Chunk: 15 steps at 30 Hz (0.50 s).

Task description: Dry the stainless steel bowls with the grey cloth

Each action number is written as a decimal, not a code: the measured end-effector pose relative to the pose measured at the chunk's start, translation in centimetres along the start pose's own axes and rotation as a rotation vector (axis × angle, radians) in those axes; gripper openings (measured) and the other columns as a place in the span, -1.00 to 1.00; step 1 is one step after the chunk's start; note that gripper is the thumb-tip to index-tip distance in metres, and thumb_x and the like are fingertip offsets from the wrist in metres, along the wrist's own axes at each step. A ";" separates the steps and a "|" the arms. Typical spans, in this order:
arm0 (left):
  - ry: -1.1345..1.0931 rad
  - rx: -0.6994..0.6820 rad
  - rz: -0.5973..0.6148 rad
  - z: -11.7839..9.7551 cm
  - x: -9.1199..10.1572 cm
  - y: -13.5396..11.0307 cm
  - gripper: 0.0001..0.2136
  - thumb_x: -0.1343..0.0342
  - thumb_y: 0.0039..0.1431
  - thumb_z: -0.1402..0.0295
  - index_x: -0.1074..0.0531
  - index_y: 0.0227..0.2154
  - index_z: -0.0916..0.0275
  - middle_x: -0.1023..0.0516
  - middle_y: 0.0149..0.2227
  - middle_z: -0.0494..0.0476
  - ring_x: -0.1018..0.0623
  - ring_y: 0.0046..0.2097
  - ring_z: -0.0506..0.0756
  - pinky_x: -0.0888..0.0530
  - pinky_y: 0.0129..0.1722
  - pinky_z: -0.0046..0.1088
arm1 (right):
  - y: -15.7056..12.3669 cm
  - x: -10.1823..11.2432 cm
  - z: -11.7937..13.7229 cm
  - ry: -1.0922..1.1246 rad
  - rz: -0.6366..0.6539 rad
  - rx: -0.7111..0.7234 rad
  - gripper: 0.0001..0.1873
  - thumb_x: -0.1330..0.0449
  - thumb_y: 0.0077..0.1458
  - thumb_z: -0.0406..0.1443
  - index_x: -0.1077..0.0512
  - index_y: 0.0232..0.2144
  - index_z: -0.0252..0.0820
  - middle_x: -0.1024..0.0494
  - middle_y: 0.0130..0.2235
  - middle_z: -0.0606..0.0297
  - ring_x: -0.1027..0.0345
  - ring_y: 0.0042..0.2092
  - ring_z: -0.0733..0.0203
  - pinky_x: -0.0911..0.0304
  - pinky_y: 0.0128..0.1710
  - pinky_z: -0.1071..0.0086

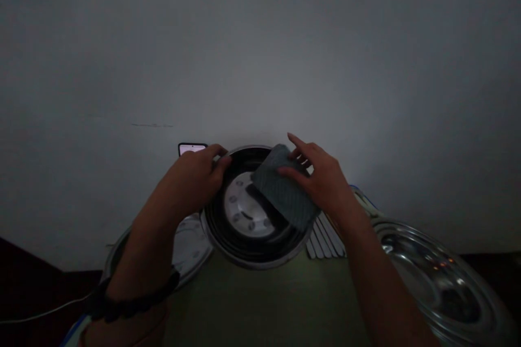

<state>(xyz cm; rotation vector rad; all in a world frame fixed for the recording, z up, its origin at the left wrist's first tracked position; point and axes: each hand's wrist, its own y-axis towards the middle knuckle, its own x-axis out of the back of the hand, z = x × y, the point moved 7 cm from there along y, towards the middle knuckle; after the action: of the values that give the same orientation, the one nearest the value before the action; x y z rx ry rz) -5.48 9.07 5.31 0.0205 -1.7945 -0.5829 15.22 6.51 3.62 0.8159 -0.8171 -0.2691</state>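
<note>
A round metal basin (248, 206) with a shiny patterned bottom is held up over the table, tilted a little. My left hand (207, 173) grips its upper left rim, thumb inside and fingers behind. On the right, my right hand (311, 168) pinches a grey-green cloth (285, 190) that lies over the basin's right rim and partly inside it. The thumb is on top of the cloth and the index finger sticks out. The cloth covers part of the basin's inner wall.
A phone (192, 147) with a lit screen stands by the wall (260, 54). Another metal dish (189, 249) lies under my left arm. Several striped utensil-like pieces (325, 238) lie right of the basin. Shiny metal basins (443, 276) sit at the right. The green tabletop (268, 303) is in front.
</note>
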 end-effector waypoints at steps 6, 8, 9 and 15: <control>0.023 0.075 -0.060 0.6 0.5 0.1 -0.57 0.20 0.22 0.16 -0.48 -0.14 0.31 -0.61 -0.24 0.37 -0.57 -0.23 0.30 -0.44 -0.25 -0.20 | -0.6 -1.3 0.0 -0.112 0.136 -0.078 -0.39 -0.26 0.03 -0.31 -0.27 0.13 -0.32 -0.41 0.10 -0.01 -0.30 0.11 -0.03 -0.18 0.14 0.07; 0.017 0.085 -0.076 0.2 0.7 0.0 -0.57 0.20 0.22 0.16 -0.48 -0.14 0.32 -0.61 -0.25 0.37 -0.57 -0.25 0.29 -0.43 -0.28 -0.21 | -0.9 -1.7 0.0 -0.133 0.137 -0.109 -0.34 -0.24 0.05 -0.26 -0.20 0.17 -0.36 -0.35 0.14 -0.08 -0.24 0.16 -0.06 -0.16 0.16 0.06; 0.023 0.073 -0.078 -0.3 0.7 -0.1 -0.56 0.20 0.22 0.16 -0.48 -0.14 0.33 -0.61 -0.26 0.38 -0.57 -0.26 0.29 -0.42 -0.29 -0.22 | -1.1 -2.0 0.0 -0.128 0.144 -0.121 -0.28 -0.25 0.04 -0.24 -0.15 0.19 -0.36 -0.34 0.14 -0.09 -0.23 0.16 -0.07 -0.17 0.14 0.05; 0.132 -0.109 0.006 -4.2 -0.2 -1.0 -0.58 0.24 0.26 0.18 -0.47 -0.14 0.27 -0.61 -0.34 0.30 -0.58 -0.33 0.28 -0.37 -0.36 -0.25 | -1.7 -3.1 -1.1 -0.152 0.224 -0.216 -0.46 -0.32 -0.05 -0.20 -0.29 -0.04 -0.26 -0.52 -0.11 0.04 -0.42 -0.09 -0.06 -0.31 -0.18 0.17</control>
<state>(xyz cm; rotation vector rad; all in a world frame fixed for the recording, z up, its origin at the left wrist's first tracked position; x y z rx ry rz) -1.87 6.67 5.56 -0.0212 -1.6329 -0.6595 14.10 7.50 0.24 0.5003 -0.9948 -0.2172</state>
